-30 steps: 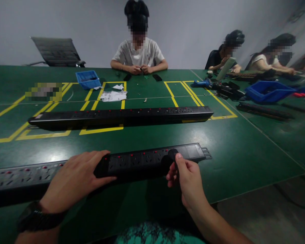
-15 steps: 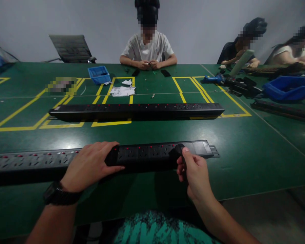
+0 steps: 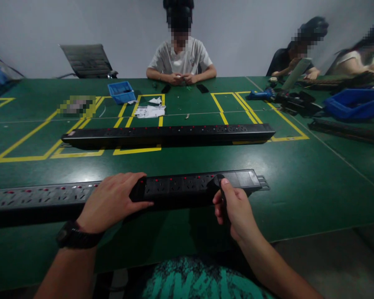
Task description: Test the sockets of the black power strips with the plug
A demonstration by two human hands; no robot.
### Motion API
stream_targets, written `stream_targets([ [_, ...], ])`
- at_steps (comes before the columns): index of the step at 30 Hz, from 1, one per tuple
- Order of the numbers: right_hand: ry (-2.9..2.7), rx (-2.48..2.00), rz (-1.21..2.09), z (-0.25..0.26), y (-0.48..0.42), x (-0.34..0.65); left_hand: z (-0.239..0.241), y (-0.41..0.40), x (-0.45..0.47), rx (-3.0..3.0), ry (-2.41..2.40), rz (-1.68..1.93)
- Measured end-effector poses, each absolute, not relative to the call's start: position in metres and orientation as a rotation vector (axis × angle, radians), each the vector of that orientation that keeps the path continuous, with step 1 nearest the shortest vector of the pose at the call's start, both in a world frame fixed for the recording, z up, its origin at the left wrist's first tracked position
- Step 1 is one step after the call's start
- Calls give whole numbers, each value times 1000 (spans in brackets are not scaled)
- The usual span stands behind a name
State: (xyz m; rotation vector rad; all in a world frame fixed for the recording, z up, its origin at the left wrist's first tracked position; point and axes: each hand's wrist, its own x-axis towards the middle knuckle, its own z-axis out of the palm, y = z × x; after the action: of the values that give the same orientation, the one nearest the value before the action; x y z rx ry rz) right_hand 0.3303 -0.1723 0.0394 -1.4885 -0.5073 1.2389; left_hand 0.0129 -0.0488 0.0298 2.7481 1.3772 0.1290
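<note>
A long black power strip (image 3: 177, 194) with a row of sockets and small red lights lies across the table in front of me. My left hand (image 3: 110, 203) is wrapped over its middle, thumb on the near side and fingers on the far side. Near the strip's right end, my right hand (image 3: 235, 205) is closed on a black plug (image 3: 217, 182), which sits at the last socket. How deep the plug is in the socket cannot be made out. A metal bracket (image 3: 264, 182) sticks out beyond that end.
Another black power strip (image 3: 168, 135) lies parallel, farther back. Beyond it are a small blue bin (image 3: 121, 92) and crumpled paper (image 3: 150, 111). At right stand a larger blue bin (image 3: 355, 104) and a dark tool with a blue part (image 3: 260, 95). A co-worker (image 3: 181, 58) sits opposite.
My right hand and the plug have shifted very slightly left. My left hand keeps its hold on the strip. The whole view has moved a little.
</note>
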Motion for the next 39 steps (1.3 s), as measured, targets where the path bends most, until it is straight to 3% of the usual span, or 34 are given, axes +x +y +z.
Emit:
stream_targets([
  [20,-532,-1475,1180,32,-175,330,35,-52,16,2732,1384,153],
  [29,-603,-1258,1111,87,-191,353,33,-48,12,2782,1380,94],
  [34,-549,-1445,1251,56,-176,338,34,-56,34,2809,1348,120],
  [39,-572,-1479,1168,38,-176,335,38,-68,67,2825,1318,129],
])
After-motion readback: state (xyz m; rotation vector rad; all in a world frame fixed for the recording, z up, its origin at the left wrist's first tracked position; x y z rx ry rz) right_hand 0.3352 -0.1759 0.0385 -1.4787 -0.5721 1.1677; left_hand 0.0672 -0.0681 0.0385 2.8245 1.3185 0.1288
